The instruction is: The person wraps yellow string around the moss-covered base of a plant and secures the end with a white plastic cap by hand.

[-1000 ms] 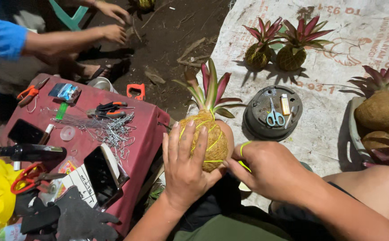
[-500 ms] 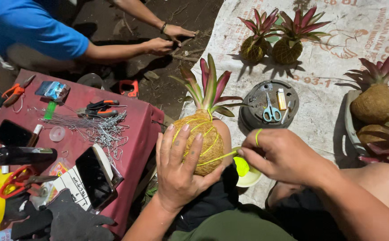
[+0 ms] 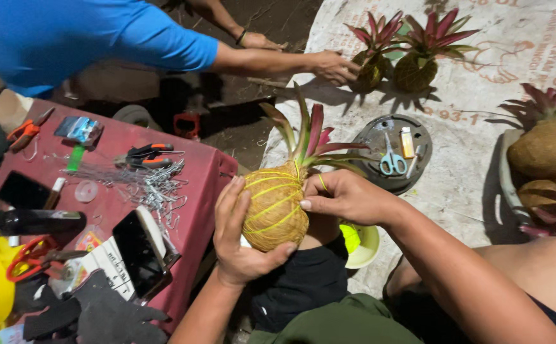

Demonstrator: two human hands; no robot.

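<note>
Head: tray (image 3: 370,137) holds scissors (image 3: 390,161), lighter (image 3: 408,142).

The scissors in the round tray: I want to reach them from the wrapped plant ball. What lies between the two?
In the head view, the right hand and the plant's long leaves lie between the plant ball and the scissors.

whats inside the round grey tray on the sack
In the round grey tray lie light-blue-handled scissors, a small yellow lighter and a thin pale stick-like item too small to identify. The plant's leaves cover its near-left edge.
</note>
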